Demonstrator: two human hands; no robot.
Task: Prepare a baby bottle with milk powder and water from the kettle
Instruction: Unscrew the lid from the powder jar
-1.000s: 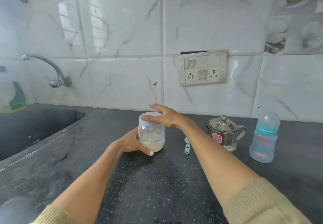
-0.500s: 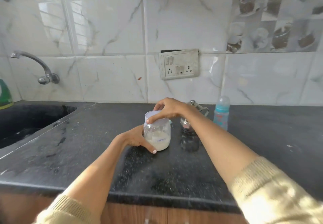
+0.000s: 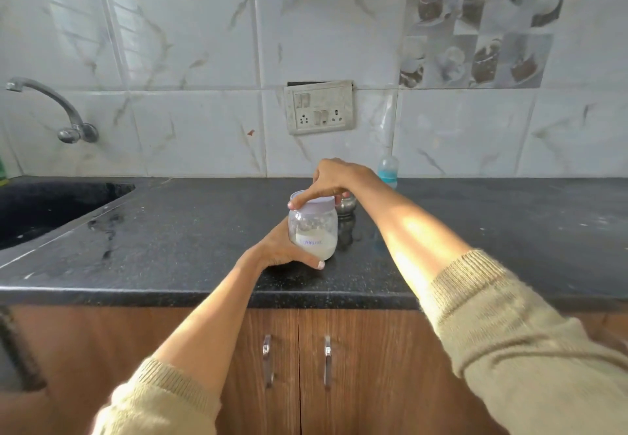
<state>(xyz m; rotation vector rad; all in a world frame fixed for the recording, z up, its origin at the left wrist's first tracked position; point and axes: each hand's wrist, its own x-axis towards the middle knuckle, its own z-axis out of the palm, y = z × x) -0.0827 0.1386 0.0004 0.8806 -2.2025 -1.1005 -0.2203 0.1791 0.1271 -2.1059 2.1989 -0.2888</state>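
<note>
A clear plastic jar [image 3: 314, 232] with white milk powder in its lower part stands on the black counter [image 3: 176, 230]. My left hand [image 3: 282, 251] wraps around the jar's body from the left. My right hand [image 3: 331, 179] sits on top, fingers gripping the white lid [image 3: 317, 203]. Behind my right hand only the base of the small steel kettle [image 3: 347, 205] shows. The baby bottle [image 3: 388, 170] with its blue collar stands at the back by the wall, partly hidden by my right arm.
A dark sink [image 3: 51, 207] is set into the counter at the left, with a wall tap [image 3: 51, 105] above it. A switch and socket plate [image 3: 319, 106] is on the tiled wall. Wooden cabinet doors [image 3: 295, 360] lie below the counter edge.
The view has pulled back and tilted down, showing the counter edge and cabinets. Both hands stay on the jar; the right hand's fingers have shifted around the lid.
</note>
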